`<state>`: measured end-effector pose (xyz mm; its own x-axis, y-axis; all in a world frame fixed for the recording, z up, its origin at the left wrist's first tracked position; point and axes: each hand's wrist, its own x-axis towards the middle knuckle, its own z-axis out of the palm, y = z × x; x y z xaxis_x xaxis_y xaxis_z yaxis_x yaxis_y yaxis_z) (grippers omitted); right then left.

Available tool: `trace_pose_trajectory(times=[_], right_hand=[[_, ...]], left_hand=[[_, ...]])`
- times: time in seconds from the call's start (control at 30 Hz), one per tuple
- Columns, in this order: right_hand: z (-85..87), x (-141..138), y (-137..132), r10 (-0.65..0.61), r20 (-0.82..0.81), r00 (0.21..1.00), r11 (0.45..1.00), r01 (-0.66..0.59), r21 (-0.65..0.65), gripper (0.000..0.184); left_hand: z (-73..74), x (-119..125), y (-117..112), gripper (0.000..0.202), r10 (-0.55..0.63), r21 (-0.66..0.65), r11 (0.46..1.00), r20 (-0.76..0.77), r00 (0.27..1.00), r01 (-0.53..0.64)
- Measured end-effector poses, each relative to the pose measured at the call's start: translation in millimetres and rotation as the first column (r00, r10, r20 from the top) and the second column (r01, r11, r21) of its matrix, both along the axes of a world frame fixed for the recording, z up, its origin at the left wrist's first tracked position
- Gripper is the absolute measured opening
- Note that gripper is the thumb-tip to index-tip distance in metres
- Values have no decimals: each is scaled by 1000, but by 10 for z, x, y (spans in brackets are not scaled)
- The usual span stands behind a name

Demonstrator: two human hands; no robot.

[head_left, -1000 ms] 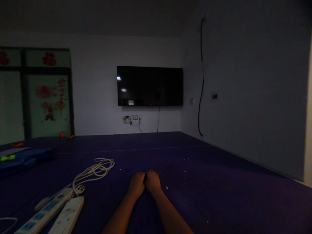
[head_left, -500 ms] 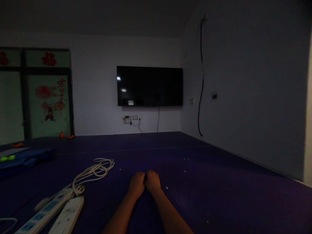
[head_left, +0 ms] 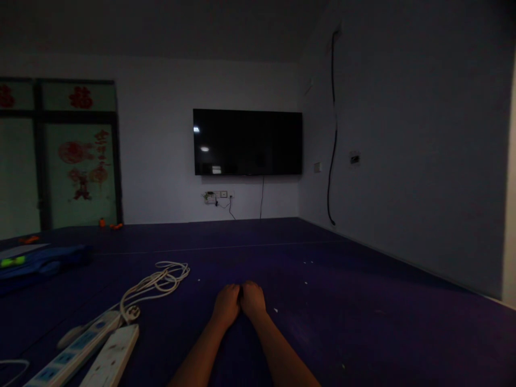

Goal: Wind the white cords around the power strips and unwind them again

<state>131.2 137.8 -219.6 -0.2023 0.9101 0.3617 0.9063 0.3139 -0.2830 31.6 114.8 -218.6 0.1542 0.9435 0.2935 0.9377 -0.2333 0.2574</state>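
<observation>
My left hand [head_left: 227, 303] and my right hand [head_left: 253, 297] rest side by side on the dark purple surface [head_left: 371, 322], both curled into fists. Their knuckles face away from me and nearly touch, with a narrow dark gap between them. No object shows in either hand; the palms are hidden. To the left lie two power strips, a white one with blue socket faces [head_left: 76, 349] and a plain white one [head_left: 113, 355]. A loosely coiled white cable [head_left: 161, 279] and a plug [head_left: 132, 313] lie beyond them.
Small white scraps [head_left: 276, 310] dot the surface. A blue cloth [head_left: 52, 260] lies at far left, near orange objects [head_left: 116, 227]. A black television [head_left: 248, 142] hangs on the far wall. A black cable [head_left: 334, 150] runs down the right wall.
</observation>
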Motion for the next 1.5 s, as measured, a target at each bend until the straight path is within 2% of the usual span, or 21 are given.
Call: trace_pose_trajectory(times=[1.5], right_hand=[[18, 7, -15, 10, 1, 1000, 1000, -10, -10, 30]], left_hand=[[-10, -3, 16, 36, 3, 6, 1000, 2, 1000, -3]])
